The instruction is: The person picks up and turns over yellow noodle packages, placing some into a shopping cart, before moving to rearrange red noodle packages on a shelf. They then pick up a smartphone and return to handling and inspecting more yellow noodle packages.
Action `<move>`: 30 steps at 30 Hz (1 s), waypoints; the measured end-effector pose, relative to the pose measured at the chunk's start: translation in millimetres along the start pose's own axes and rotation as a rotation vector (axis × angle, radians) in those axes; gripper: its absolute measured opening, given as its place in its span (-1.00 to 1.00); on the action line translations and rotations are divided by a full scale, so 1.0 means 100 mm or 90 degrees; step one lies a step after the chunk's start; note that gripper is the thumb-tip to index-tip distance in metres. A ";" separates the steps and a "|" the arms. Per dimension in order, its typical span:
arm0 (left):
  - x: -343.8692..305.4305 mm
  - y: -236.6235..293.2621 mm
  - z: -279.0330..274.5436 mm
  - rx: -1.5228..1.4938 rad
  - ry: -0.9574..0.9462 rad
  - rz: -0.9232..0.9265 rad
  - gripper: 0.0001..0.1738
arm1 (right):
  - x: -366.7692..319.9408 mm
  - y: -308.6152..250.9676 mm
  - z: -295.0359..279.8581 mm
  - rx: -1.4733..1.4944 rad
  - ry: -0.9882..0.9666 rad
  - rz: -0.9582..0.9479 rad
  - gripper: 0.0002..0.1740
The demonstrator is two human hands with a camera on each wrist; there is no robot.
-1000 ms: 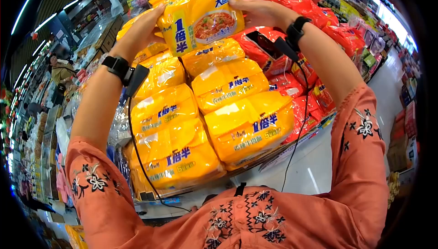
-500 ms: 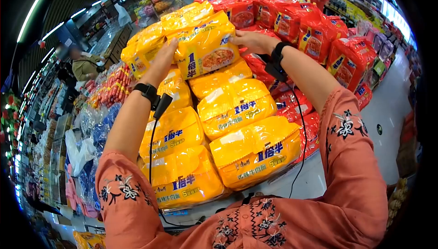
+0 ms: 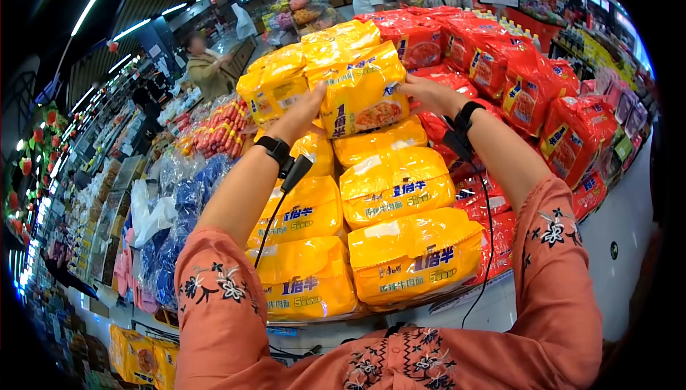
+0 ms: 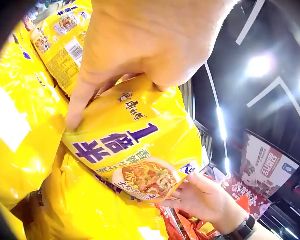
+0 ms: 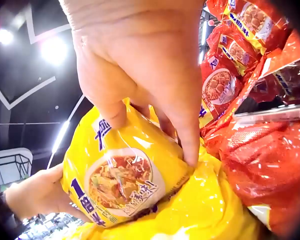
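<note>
A yellow noodle multipack with blue lettering and a bowl picture is held between both hands at the top of a tall stack of yellow packs. My left hand grips its left edge, the thumb on the front. My right hand pinches its right edge, thumb on the front and fingers behind the yellow pack. The pack's bottom touches the yellow packs below.
Red noodle packs fill the display to the right. More yellow packs lie behind on the left. Bagged goods and sausages line the left aisle. Shoppers stand farther back. White floor shows at right.
Both hands have lowered the yellow pack onto the top of the stack. The head view has pulled back and tilted up, showing more of the store.
</note>
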State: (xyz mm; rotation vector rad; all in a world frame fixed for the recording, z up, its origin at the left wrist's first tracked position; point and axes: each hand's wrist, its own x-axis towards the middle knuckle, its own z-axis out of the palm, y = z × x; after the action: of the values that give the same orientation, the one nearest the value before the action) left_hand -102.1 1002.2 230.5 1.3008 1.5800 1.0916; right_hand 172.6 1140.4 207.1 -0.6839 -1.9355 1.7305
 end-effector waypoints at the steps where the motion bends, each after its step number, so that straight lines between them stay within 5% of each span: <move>1: 0.02 0.01 -0.04 0.014 -0.022 -0.018 -0.19 | -0.01 0.00 0.03 0.005 -0.008 0.002 -0.37; 11: -0.68 0.57 -0.52 0.134 -0.017 -0.018 0.14 | -0.39 -0.19 -0.02 -0.195 0.045 -0.035 -0.32; 19: -2.32 1.14 -0.70 0.154 0.155 0.178 -0.16 | -1.50 -0.71 0.30 -0.020 -0.018 -0.170 -0.40; 25: -3.65 0.93 -0.64 0.137 0.402 0.210 -0.26 | -2.24 -0.83 0.60 0.054 -0.083 -0.251 -0.45; 30: -4.48 0.05 -0.94 0.076 0.579 0.144 -0.29 | -2.94 -0.84 0.92 0.070 -0.113 -0.263 -0.40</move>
State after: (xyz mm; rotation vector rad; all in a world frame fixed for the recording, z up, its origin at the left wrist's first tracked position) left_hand -121.5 548.8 289.3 1.1266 2.1912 1.9297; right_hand 337.2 876.0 278.6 -0.0793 -1.9109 1.6583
